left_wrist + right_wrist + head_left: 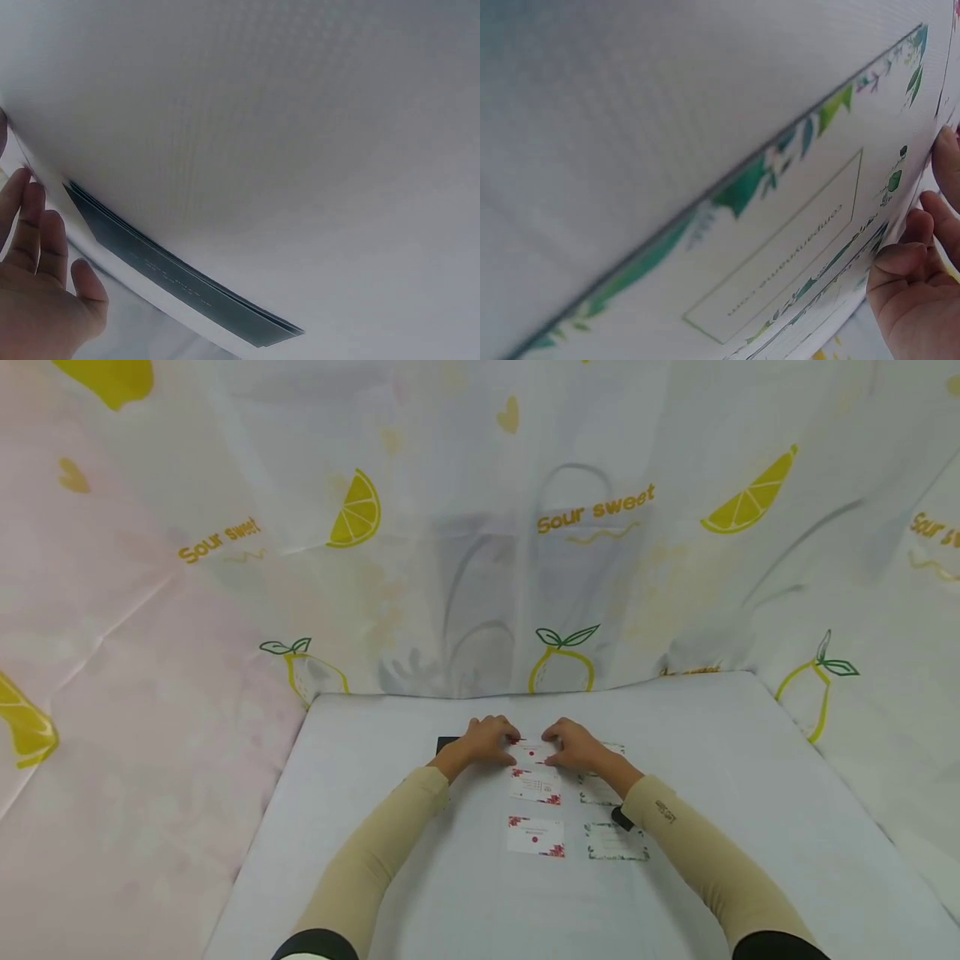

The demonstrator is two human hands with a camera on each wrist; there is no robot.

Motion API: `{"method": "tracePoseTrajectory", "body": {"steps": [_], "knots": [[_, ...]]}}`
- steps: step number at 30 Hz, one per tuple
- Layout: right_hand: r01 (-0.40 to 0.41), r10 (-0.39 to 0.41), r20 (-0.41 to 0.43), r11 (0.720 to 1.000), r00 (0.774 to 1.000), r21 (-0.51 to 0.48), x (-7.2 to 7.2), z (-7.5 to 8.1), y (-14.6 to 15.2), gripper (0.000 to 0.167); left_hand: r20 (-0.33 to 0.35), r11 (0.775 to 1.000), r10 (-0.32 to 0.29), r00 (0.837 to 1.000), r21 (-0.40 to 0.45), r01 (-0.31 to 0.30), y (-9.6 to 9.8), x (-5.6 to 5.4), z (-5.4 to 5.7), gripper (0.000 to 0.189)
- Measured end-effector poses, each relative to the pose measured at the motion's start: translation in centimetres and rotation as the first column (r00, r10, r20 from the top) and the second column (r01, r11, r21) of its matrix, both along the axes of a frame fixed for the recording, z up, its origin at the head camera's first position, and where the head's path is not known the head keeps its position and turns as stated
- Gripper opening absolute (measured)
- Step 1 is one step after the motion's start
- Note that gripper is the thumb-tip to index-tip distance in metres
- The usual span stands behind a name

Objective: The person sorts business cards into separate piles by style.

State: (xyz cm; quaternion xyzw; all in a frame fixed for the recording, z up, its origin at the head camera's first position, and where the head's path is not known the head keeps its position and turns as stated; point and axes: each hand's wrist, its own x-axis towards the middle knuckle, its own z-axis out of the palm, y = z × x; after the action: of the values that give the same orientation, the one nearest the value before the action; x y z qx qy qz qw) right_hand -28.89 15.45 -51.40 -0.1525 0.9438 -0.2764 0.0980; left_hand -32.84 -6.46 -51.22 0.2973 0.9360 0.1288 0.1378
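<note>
Beige sleeves [367,868] are being stretched forward over the white table [435,910], both forearms being angled inward. Between them, a front red-patterned card [536,837] is being left bare, and a front green-patterned card [617,842] is lying apart at its right. Farther in, a middle red-patterned card [536,786] is being seen whole, while a middle green-patterned card [597,789] is being partly covered by the right forearm.

Just beyond, a far red-patterned card [532,752] is being held on the table from both sides. Its left end is being gripped by the left hand [482,742], its right end by the right hand [581,747]; each thumb is being set at a near corner, each forefinger being curved toward a far one. The remaining fingers are being bent. Beside the left wrist, dark cards [180,274] are being stacked. Behind everything, a lemon-printed curtain [465,443] is being hung.
</note>
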Motion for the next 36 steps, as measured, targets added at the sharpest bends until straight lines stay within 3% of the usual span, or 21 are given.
{"method": "tracePoseTrajectory", "body": {"steps": [14,36], "knots": [[0.037,-0.038,0.018,0.999,0.999,0.012,-0.27,0.1,-0.28,0.041,-0.005,1.0,-0.005,1.0,-0.017,0.005,0.09,-0.09,0.56,0.047],[0.029,-0.027,-0.019,0.995,0.999,0.095,0.3,0.42,-0.72,0.041,-0.002,1.0,-0.01,1.0,-0.004,0.01,0.21,-0.29,0.18,0.047]]}}
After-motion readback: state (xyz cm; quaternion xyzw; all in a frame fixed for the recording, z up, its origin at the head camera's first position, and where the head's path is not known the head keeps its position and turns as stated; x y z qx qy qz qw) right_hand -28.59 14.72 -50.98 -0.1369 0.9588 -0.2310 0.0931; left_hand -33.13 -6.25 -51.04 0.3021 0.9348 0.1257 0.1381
